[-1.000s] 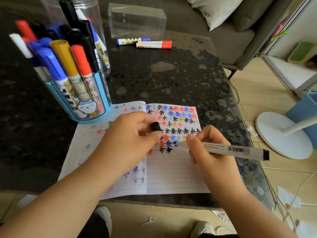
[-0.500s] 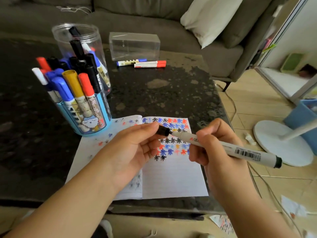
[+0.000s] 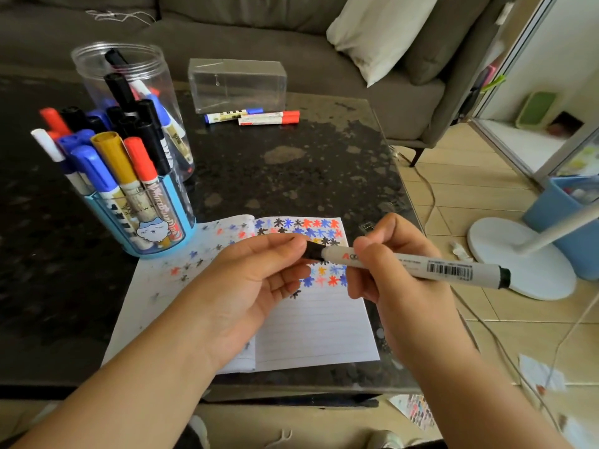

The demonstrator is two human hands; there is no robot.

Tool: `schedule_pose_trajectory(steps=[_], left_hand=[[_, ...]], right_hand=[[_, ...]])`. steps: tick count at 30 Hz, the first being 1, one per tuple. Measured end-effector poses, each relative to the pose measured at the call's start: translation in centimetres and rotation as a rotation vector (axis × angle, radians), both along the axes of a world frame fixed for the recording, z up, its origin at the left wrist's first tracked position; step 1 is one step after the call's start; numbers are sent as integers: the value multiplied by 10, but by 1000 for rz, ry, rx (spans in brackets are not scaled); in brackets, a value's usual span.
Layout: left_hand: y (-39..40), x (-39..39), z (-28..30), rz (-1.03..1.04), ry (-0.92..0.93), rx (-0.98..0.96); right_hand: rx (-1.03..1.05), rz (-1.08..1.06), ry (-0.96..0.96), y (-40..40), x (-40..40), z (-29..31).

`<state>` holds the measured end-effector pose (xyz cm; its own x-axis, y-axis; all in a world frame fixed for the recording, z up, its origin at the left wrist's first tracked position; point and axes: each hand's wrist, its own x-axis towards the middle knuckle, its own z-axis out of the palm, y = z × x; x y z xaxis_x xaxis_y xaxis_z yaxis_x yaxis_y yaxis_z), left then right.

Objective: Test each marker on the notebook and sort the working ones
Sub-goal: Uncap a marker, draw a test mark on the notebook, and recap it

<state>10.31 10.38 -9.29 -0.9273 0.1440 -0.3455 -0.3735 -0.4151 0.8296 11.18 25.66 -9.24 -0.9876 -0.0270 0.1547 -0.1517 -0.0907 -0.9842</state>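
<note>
My right hand (image 3: 393, 277) grips a white marker (image 3: 421, 265) with a barcode, held level above the open notebook (image 3: 311, 325). My left hand (image 3: 256, 283) pinches its black cap (image 3: 313, 250), which sits on the marker's tip end. The notebook's right page carries rows of black, blue, red and orange star marks. A blue holder (image 3: 142, 222) at the left is packed with several markers, and behind it stands a clear jar (image 3: 129, 92) holding more markers.
A blue-capped marker (image 3: 231, 115) and a red-capped marker (image 3: 269, 118) lie by a clear plastic box (image 3: 238, 84) at the back of the dark table (image 3: 291, 170). A sofa stands behind; a white fan base (image 3: 518, 257) and cables are on the floor right.
The marker lifted off the page and turned level. My left hand brought the black cap to its tip, and the cap now sits on it. The view has tilted up.
</note>
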Motion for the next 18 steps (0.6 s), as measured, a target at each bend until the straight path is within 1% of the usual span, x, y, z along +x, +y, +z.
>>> schedule_pose_trajectory(steps=[3, 6, 8, 10, 11, 14, 18], left_hand=[[-2, 1, 2, -117, 66, -69], [-9, 1, 4, -288, 187, -286], [-12, 3, 6, -387, 224, -363], [-11, 5, 7, -435, 265, -426], [-9, 6, 7, -433, 292, -443], [-6, 10, 5, -396, 337, -413], [-1, 13, 0, -331, 281, -327]], right_hand=[[-24, -2, 19, 4, -2, 0], [-15, 49, 32, 9, -2, 3], [-6, 91, 28, 10, -3, 2], [-6, 107, 27, 10, -4, 1], [-11, 103, 26, 9, -4, 0], [-59, 76, 7, 4, -3, -3], [-124, 87, -40, -4, -4, -6]])
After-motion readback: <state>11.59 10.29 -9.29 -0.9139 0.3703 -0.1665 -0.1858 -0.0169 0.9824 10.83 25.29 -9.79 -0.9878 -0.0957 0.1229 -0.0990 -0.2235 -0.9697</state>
